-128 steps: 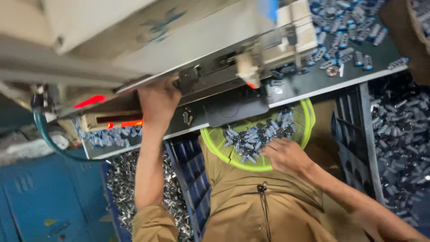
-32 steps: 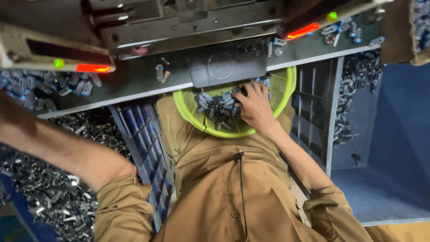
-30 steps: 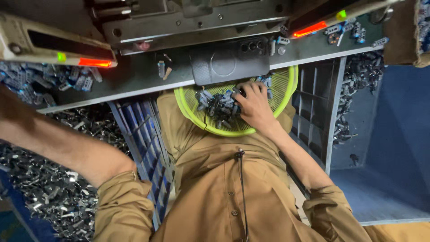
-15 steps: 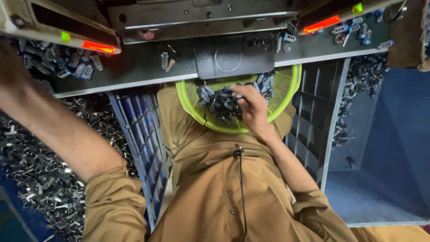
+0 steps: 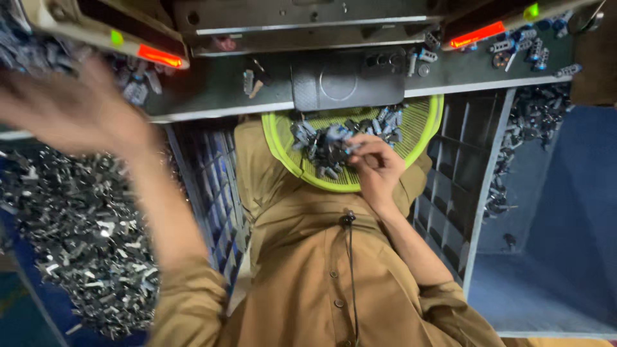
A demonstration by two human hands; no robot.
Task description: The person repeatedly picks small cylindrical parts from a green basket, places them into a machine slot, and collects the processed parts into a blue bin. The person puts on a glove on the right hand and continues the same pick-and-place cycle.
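Note:
A round yellow-green basket [image 5: 421, 125] rests on my lap under the edge of the machine table, and it holds several small grey metal parts [image 5: 321, 144]. My right hand [image 5: 378, 168] lies on the near side of this heap, its fingers pinched around one small metal part. At the upper left my left hand [image 5: 71, 119] is raised and blurred with the fingers spread. It holds nothing and hovers in front of loose parts [image 5: 138, 87] on the grey machine ledge [image 5: 212, 96].
A press-like machine with red lamps [image 5: 157, 56] and a green lamp spans the top. A large heap of metal scraps [image 5: 77, 238] lies at the left, beside a blue slatted crate [image 5: 215, 193]. A dark crate [image 5: 459, 173] and more parts [image 5: 533, 119] are on the right.
My left hand has swung up from the left edge toward the ledge and now shows spread fingers. My right hand stays in the basket and has closed on a part.

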